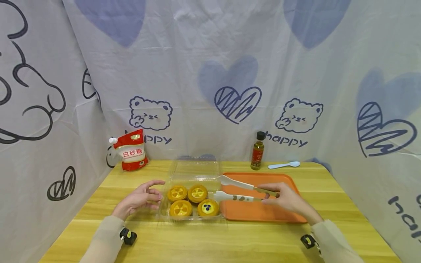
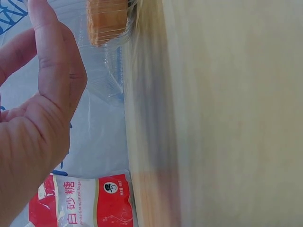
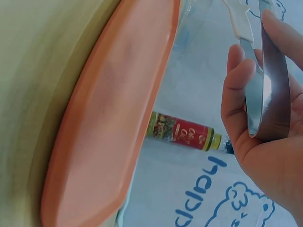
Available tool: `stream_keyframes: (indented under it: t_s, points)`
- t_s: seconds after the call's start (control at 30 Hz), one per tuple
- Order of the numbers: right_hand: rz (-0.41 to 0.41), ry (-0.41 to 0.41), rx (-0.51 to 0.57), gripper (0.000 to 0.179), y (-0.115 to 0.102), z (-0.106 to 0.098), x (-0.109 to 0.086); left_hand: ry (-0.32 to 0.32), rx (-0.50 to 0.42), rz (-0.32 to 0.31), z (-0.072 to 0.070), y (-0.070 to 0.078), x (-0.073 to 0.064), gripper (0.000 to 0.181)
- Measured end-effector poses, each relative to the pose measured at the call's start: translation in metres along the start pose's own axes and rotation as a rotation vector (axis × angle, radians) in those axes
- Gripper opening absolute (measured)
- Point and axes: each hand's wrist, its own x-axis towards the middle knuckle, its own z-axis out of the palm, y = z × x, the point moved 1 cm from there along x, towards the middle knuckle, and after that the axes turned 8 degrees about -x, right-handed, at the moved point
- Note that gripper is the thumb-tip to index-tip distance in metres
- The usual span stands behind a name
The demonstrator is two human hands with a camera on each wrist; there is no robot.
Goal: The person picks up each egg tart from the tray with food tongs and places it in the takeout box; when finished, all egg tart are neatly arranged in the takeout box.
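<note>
My right hand [image 1: 284, 197] grips a pair of tongs [image 1: 238, 182] by its metal handle end, above an orange tray [image 1: 263, 215]. The white tips of the tongs are spread apart and point left, near the right side of a clear plastic box [image 1: 194, 168] with its lid up. Inside the box lie several egg tarts [image 1: 181, 208]; a tart with dark berries [image 1: 208, 207] sits at the front right. Beside the box's left wall is my left hand [image 1: 144, 199], fingers loosely bent and holding nothing. In the right wrist view the folded metal of the tongs [image 3: 270, 94] lies in the palm.
A red and white sugar bag [image 1: 133, 151] stands at the table's back left. Behind the tray are a small oil bottle [image 1: 257, 151] and a pale blue spoon [image 1: 284, 165]. A printed cloth [image 1: 190, 65] hangs behind the wooden table [image 1: 263, 241].
</note>
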Motion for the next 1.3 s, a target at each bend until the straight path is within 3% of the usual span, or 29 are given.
stream_keyframes:
  t_s: [0.33,0.8,1.3]
  points:
    - [0.075,0.018,0.096,0.051,0.017,-0.008,-0.021,0.0,-0.006,0.006,0.003,-0.001,-0.002,0.068]
    - [0.24,0.067,0.089,0.053,0.037,-0.021,-0.042,-0.004,-0.002,0.007,0.003,0.001,-0.002,0.068]
    - [0.323,0.071,0.064,0.054,0.058,-0.031,-0.063,-0.001,0.014,0.008,0.001,0.001,-0.002,0.068]
